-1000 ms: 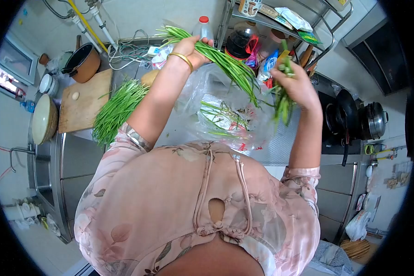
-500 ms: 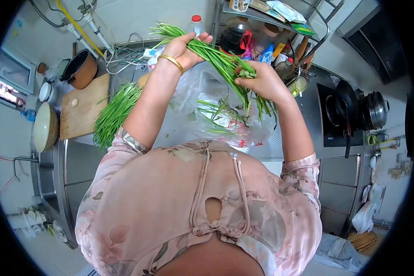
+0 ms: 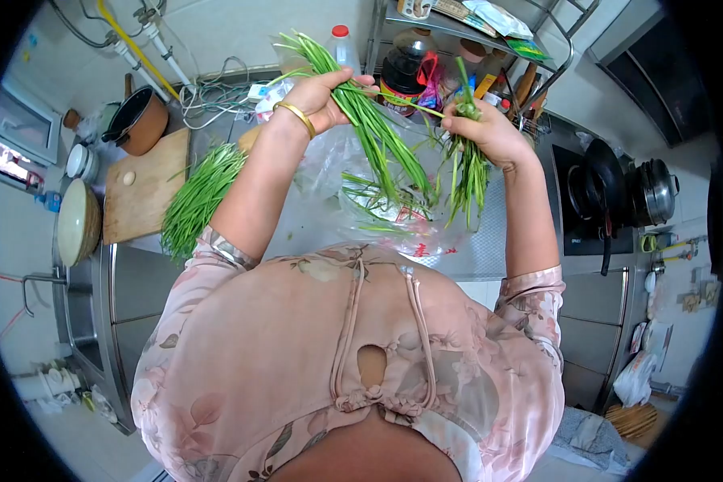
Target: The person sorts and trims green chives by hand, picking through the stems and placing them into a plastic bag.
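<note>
My left hand (image 3: 320, 100), with a gold bangle at the wrist, grips a bunch of green garlic chives (image 3: 373, 132) whose ends hang toward the counter. To the right, my right hand (image 3: 490, 132) holds a smaller clump of chives (image 3: 468, 173), its strands drooping below the fingers. One long strand stretches between the two hands. Beneath them lies a spread clear plastic bag (image 3: 321, 169) with loose chive pieces (image 3: 365, 193) on it. A larger pile of chives (image 3: 205, 193) rests left of my left forearm, beside the cutting board.
A wooden cutting board (image 3: 149, 205) bears a small pale round item (image 3: 129, 178). Left of it are a large bowl (image 3: 74, 221) and an orange-brown pot (image 3: 143, 124). A metal rack (image 3: 458, 26) with bottles and jars stands behind my hands. A black wok (image 3: 604, 173) sits on the cooktop at right.
My hands have moved apart, the right one going rightward and slightly down with a separated clump. The chives in my left hand now hang more steeply.
</note>
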Motion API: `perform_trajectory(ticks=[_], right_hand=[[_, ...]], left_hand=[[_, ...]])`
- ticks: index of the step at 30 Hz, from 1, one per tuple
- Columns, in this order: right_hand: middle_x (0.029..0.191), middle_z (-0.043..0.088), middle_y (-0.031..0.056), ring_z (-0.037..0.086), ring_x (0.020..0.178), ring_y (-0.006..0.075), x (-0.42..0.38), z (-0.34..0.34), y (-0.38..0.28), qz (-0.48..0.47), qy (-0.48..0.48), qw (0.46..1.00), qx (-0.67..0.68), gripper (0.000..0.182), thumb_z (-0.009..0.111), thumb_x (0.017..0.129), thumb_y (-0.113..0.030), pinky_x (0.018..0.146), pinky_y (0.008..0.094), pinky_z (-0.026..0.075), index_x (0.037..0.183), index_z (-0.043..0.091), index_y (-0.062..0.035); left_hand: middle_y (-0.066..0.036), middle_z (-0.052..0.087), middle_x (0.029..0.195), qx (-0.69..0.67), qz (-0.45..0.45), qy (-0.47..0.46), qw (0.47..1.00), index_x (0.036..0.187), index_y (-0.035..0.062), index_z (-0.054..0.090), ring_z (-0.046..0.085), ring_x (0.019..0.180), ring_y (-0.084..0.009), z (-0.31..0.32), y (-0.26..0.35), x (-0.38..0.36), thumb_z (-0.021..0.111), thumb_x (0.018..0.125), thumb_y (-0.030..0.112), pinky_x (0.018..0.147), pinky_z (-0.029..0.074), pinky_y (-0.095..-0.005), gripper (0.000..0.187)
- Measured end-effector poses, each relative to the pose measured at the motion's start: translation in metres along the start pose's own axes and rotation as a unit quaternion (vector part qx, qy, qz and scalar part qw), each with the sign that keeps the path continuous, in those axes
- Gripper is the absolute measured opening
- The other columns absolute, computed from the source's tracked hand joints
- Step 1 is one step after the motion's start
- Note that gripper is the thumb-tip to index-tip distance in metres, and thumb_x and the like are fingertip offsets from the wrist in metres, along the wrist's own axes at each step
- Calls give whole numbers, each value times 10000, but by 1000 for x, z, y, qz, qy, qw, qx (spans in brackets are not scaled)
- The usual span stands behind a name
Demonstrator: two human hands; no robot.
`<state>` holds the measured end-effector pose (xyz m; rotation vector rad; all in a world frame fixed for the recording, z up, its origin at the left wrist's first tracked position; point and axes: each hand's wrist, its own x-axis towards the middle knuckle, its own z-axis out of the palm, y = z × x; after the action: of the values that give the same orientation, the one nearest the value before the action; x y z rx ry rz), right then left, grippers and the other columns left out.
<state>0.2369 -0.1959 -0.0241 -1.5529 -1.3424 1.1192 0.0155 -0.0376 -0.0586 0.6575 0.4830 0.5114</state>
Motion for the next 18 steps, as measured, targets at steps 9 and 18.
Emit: perform_trajectory(ticks=[9,18], right_hand=[[982,604,127,517,631,77,6,-12,6,-78,-4,966,246,114,543,794,-172,483,178,416,748,483,-87],[790,552,36,495,672,88,12,5,-1,-92,37,992,83,110,548,813,-150,595,220,419,850,497,-61]], left_hand=[[-134,589,869,103,9,22,994,925,-6,517,611,827,-251,12,-9,-2,536,841,161,647,531,-399,188],[-106,577,806,126,43,50,990,905,-17,526,598,720,-229,23,-17,-6,568,819,120,628,528,-405,168]])
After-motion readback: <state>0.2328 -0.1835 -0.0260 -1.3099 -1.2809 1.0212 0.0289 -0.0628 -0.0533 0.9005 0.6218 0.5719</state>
